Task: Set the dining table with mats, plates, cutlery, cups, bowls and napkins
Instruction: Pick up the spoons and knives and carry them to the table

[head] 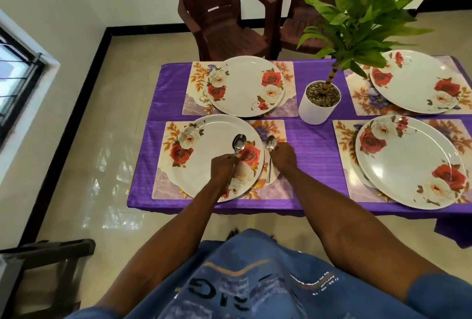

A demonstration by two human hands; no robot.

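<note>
Several floral mats lie on the purple tablecloth (314,145), each bearing a white rose-patterned plate. Over the near left plate (204,162), my left hand (223,165) grips steel spoons (239,143), their bowls pointing away from me. My right hand (283,156) pinches another spoon (270,155) that lies on the near left mat (275,188), just right of that plate. The other plates sit at far left (245,86), far right (419,81) and near right (408,162).
A white pot (319,109) with a tall green plant stands at the table's middle. Two brown plastic chairs (224,12) stand beyond the far edge. A dark chair (38,262) is at my lower left, a window at left.
</note>
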